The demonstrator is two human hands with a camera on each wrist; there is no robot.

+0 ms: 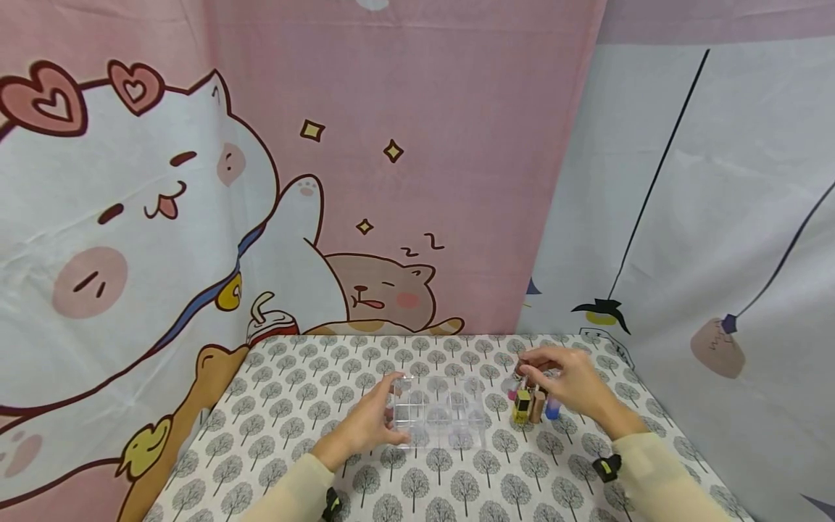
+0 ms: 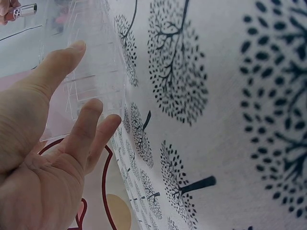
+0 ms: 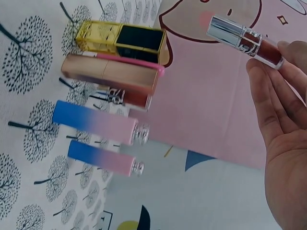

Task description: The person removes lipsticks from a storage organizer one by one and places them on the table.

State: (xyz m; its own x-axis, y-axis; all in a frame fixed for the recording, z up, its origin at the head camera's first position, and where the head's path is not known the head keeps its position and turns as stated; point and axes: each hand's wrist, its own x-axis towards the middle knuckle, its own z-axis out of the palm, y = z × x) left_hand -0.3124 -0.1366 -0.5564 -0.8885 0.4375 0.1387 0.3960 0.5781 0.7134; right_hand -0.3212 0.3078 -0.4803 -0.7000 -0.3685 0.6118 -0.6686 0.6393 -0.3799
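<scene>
On the patterned cloth lies a clear plastic organizer [image 1: 438, 413] divided into compartments. My left hand [image 1: 370, 420] grips its left end, with the thumb at the near corner and the fingers at the far one. Off to the right, my right hand [image 1: 566, 380] pinches a lip gloss tube [image 3: 247, 42] by its reddish-brown end, its silver cap pointing away from the fingers. Below that hand stand a yellow-and-black lipstick [image 3: 122, 40], a rose-gold tube [image 3: 112, 72], another reddish lip gloss [image 3: 129, 97] and two blue-to-pink tubes [image 3: 96, 122], all upright and close together.
A pink edge shows behind the rose-gold tube. The white cloth [image 1: 274, 442] with printed trees covers the table. A cartoon curtain [image 1: 424, 181] hangs at the back and sides.
</scene>
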